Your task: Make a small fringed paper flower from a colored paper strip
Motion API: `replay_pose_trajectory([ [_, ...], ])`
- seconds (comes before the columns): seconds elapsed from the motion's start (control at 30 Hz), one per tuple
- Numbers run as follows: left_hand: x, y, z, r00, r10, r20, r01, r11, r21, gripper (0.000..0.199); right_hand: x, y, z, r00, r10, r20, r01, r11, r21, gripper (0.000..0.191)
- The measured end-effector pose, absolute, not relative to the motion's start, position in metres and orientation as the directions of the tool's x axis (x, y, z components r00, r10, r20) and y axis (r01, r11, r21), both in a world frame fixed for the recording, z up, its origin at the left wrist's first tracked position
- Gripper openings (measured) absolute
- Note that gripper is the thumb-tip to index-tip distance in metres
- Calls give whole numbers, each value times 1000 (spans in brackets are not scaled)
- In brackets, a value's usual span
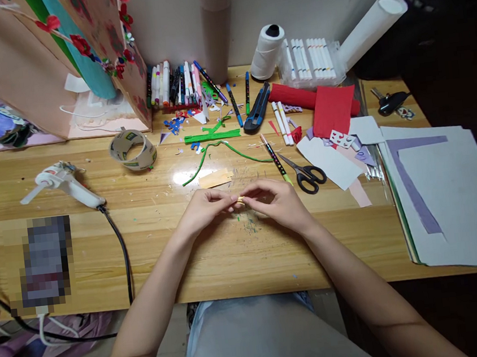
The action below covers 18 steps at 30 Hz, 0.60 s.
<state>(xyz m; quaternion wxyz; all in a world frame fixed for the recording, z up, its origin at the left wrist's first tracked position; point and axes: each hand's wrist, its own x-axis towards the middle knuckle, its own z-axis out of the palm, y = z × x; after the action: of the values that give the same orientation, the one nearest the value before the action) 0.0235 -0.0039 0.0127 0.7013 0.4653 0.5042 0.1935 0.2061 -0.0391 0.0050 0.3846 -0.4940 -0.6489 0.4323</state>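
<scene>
One small yellow paper piece point(241, 200), seemingly unfinished, sat pinched by left hand point(203, 209) and right hand point(282, 202); flat tan paper strips point(216, 178) lay apparently unused on the tabletop point(92, 245).

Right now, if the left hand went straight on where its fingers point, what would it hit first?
Beyond the small pale-yellow strip at its fingertips, the left hand would likely meet the right hand first; the gap's depth is hard to judge.

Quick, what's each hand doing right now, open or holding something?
Left hand: closed, pinching a small yellowish piece at the fingertips.
Right hand: closed, pinching the same piece.
</scene>
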Motion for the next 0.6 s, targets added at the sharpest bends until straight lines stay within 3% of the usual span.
replay_pose_trajectory([
  [0.4,20,-3,11,508,769,-388,327,244,913,27,205,-39,6,-218,958,188,349,257,-901,7],
  [0.6,21,-3,18,574,688,-444,309,320,895,28,208,-38,6,-236,962,136,290,203,-935,7],
])
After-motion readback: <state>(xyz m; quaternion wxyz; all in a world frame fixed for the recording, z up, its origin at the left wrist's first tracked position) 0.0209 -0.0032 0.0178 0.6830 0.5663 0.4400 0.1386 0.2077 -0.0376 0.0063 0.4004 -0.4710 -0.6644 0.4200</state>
